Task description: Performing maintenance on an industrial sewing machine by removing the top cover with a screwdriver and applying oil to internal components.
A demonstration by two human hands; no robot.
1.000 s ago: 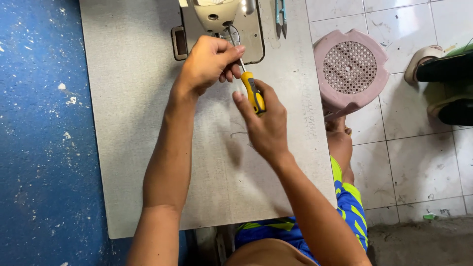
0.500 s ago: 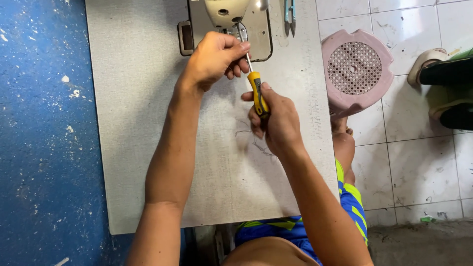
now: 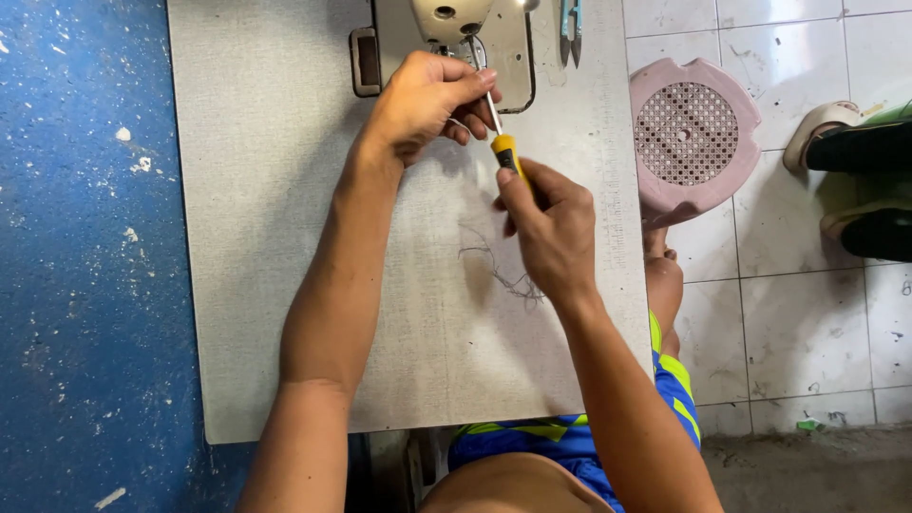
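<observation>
At the table's (image 3: 285, 285) far edge, under the sewing machine head (image 3: 451, 17), both hands work a small screwdriver (image 3: 502, 144). Right hand (image 3: 551, 228): fingers closed around the yellow handle, thumb along its upper end. Left hand (image 3: 423, 100): fingers pinched narrow near the shaft, close to the needle area; whether they touch the shaft or a machine part, I cannot tell. Tip is hidden behind the left fingers.

Handling, judged: screwdriver is light and rigid; thin steel shaft will not flex much but offers little grip. Moulded handle is the place to hold, since it gives purchase for turning. Shaft suits only steadying with fingertips. Tip could slip off a small screw if tilted.

Nearby: loose thread tangle (image 3: 499, 271) on the table just beside the right wrist; snips (image 3: 570, 24) at the far edge; pink stool (image 3: 692, 138) on the tiled floor to the right.
</observation>
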